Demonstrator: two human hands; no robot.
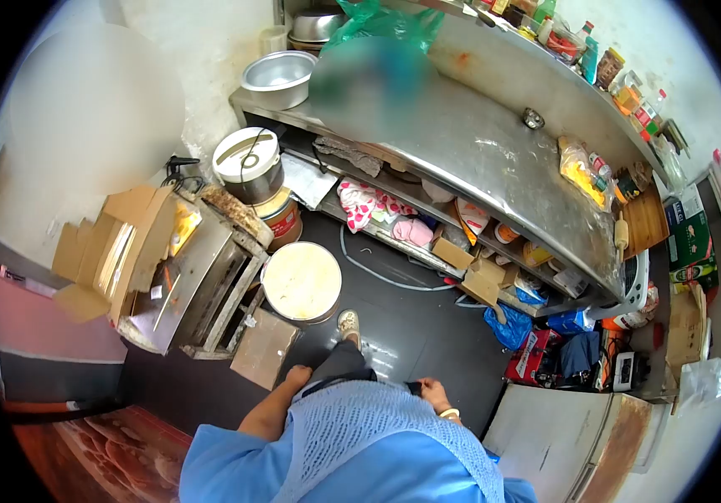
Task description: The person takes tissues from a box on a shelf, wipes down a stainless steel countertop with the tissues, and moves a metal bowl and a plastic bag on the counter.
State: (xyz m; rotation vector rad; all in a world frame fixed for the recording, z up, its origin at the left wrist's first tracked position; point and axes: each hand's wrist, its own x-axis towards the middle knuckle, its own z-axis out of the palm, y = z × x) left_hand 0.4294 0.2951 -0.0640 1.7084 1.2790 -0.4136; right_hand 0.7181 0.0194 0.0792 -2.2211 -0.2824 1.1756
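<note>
My left hand (297,376) hangs low beside my dark trousers, its fingers curled in. I see nothing sticking out of it. It is nearest to a cardboard box (265,348) on the floor. On the other side, my right hand (435,395), with a pale band at the wrist, is closed near my hip. A small dark thing (414,388) shows at its fingertips; whether it is an object or part of my clothing, I cannot make out. In front of me stands a round tub with a cream-coloured top (302,281), close to my shoe (348,324).
A long metal counter (494,159) with crowded lower shelves runs ahead; a metal basin (280,80) sits at its left end. At left, an open carton (117,247) tops a metal-topped stand (197,277). A hose (377,273) crosses the floor. A white cabinet (545,432) stands right.
</note>
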